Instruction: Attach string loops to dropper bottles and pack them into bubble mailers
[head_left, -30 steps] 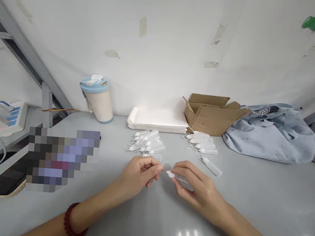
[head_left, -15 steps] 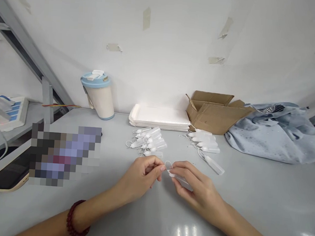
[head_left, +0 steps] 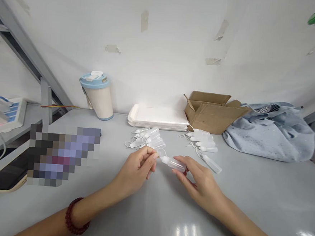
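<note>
A small translucent squeeze bottle [head_left: 177, 165] lies nearly level between my hands, its white nozzle end pointing left. My right hand [head_left: 200, 182] grips it near its base between thumb and fingers. My left hand [head_left: 140, 167] is closed in a pinch at the nozzle tip; a tiny yellowish bit shows there, but what the fingers hold is mostly hidden. A thin white loop [head_left: 162, 150] arches over the nozzle. Beyond my left hand is a pile of similar bottles [head_left: 152, 134]. More bottles [head_left: 207, 149] with thin white cords lie beyond my right hand.
Flat white packets [head_left: 160, 116] are stacked against the wall. Beside them stand an open cardboard box [head_left: 214, 118] and a pale blue cloth [head_left: 272, 135]. A lidded cup [head_left: 101, 98] stands at the back left. A phone [head_left: 6, 172] and a power strip [head_left: 14, 113] are at left.
My right hand has shifted its grip from the bottle's nozzle end back to its base, so more of the bottle shows. My left hand has moved slightly up and left, still pinched.
</note>
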`<state>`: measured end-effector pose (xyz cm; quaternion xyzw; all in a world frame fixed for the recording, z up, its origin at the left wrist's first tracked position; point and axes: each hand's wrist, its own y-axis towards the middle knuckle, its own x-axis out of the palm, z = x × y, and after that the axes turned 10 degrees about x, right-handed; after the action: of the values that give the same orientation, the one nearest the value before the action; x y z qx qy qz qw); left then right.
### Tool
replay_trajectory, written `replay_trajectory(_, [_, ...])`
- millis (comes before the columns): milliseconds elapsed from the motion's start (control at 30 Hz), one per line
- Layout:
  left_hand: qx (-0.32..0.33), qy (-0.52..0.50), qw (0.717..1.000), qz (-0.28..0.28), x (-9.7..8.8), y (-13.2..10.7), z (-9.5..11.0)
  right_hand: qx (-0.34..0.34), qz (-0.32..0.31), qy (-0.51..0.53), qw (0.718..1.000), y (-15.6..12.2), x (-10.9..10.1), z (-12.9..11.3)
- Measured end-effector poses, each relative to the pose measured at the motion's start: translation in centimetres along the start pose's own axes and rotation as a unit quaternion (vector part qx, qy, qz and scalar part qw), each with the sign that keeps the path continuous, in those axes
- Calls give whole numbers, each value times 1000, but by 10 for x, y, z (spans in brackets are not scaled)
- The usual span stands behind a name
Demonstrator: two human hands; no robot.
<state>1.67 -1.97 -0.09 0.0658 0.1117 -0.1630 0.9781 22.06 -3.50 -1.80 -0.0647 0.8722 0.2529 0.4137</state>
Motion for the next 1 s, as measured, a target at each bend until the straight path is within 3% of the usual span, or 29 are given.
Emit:
replay_trajectory(267, [-10, -25, 1000, -1, -2, -1, 1, -60, 58, 4, 997, -2, 3, -2])
replay_trajectory(733, [-9, -37, 999, -35, 0, -3, -2, -81, 53, 7, 995, -5, 6, 3])
replay_trajectory(1000, [-4, -63, 998, -27, -4, 0, -1, -82, 64, -2, 995, 0, 2, 3])
